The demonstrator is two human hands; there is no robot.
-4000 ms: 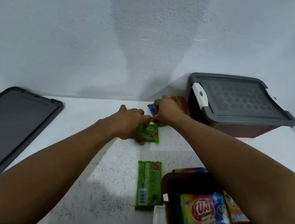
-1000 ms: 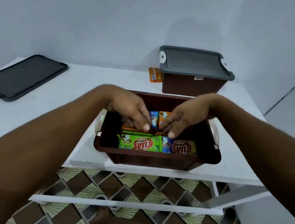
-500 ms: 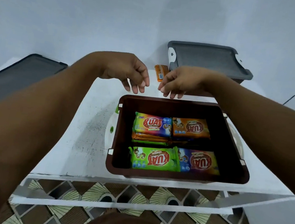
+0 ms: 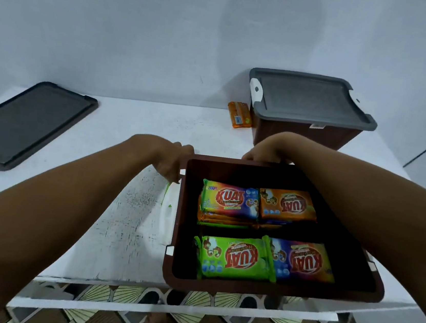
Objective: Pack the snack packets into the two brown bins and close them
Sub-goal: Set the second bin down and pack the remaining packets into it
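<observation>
An open brown bin [image 4: 271,287] stands at the front edge of the white table [image 4: 107,229]. Inside lie several KUAT snack packets: a green-orange one [image 4: 230,199], an orange one [image 4: 287,204], a green one [image 4: 235,258] and a blue one [image 4: 301,263], with more stacked under the far pair. My left hand [image 4: 166,159] grips the bin's far left corner, fingers curled down its side. My right hand [image 4: 267,149] holds the far rim, its fingertips hidden behind the wall. A second brown bin [image 4: 298,135] at the back right carries a grey lid [image 4: 308,98].
A loose grey lid [image 4: 26,122] lies flat at the table's left. One orange packet [image 4: 239,115] lies on the table beside the closed bin. A white latch [image 4: 167,217] hangs on the open bin's left side, a green sliver showing above it. Patterned floor shows below the table edge.
My hands left the packets inside the bin, rose above its far side, and have now come down onto its far rim and left corner. The view has shifted closer.
</observation>
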